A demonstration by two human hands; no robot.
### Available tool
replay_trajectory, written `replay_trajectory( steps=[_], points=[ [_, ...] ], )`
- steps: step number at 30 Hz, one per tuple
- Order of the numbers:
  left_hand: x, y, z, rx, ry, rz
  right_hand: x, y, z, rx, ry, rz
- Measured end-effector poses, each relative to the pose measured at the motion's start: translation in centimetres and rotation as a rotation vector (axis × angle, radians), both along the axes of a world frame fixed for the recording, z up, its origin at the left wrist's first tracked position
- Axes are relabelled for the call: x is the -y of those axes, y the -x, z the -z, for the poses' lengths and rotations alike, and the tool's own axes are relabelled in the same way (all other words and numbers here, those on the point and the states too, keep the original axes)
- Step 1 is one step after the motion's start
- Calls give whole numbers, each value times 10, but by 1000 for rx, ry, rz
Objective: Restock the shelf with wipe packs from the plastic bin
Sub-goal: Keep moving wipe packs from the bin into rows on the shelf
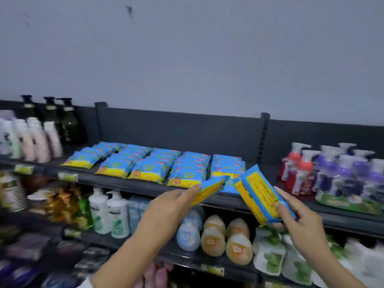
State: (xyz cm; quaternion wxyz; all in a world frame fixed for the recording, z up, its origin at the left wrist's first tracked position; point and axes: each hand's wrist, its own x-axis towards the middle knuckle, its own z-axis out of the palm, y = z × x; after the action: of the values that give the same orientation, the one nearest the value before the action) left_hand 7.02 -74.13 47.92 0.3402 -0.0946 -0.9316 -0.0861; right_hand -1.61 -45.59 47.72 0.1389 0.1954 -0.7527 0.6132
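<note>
Each hand, left [172, 206] and right [299, 219], apparently grips a wipe pack [259, 196] before the shelf [145, 189].

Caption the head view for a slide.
Left hand grips one wipe pack, right hand a second pack, before stocked rows on the shelf.

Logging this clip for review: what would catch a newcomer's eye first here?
The left hand holds one flat blue-and-yellow plastic wipe pack and the right hand grips a second wipe pack, both in front of the dark metal shelf. Behind them, rows of matching wipe packs lie across that shelf's middle, with red and purple pump bottles to their right.
</note>
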Motion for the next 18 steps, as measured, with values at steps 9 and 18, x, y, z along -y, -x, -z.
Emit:
replay_trajectory(
  steps=[9, 18],
  points=[
    [170, -82, 29, 59, -81, -212, 200, -17, 10, -45, -72, -168],
    [246, -99, 38, -64, -423, -459, 331, 4, 10, 8, -101, -353]
  ],
)
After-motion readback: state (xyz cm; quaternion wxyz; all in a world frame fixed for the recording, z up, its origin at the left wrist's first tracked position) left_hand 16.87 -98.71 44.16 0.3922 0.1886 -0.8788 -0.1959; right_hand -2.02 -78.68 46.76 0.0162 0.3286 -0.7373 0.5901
